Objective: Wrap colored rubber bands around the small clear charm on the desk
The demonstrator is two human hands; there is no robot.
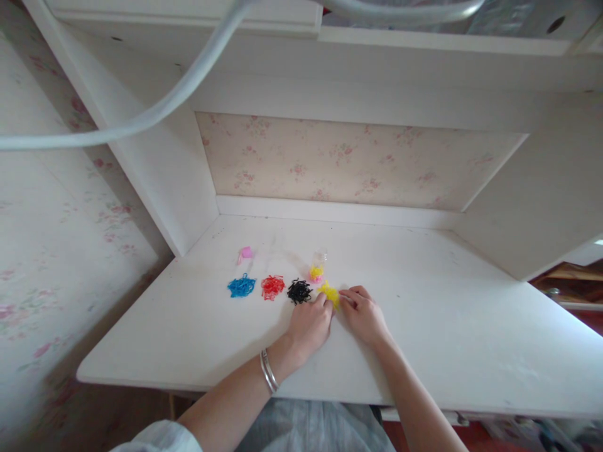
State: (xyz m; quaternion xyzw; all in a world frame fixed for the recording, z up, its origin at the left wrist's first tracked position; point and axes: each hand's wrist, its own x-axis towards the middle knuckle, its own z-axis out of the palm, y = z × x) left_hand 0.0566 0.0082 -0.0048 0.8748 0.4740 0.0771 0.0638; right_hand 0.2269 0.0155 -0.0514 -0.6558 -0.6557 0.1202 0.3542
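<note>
A pile of small yellow rubber bands (328, 292) lies on the white desk between my two hands. My left hand (311, 323) rests at the pile's near left edge, its fingers curled down and pinched on the bands. From the right, my right hand (362, 312) meets the same pile with thumb and forefinger closed at its edge; the fingertips are small and partly hidden. Just behind stands a small clear bottle (320, 257) with a pink bottom and yellow bands inside. Left of my hands are piles of black bands (299, 291), red bands (272, 287) and blue bands (242, 285).
A pink cap-like piece (245, 252) lies behind the blue pile. The white desk (452, 314) has a panel on each side and a low shelf above. A pale curved tube (188, 88) crosses the upper view.
</note>
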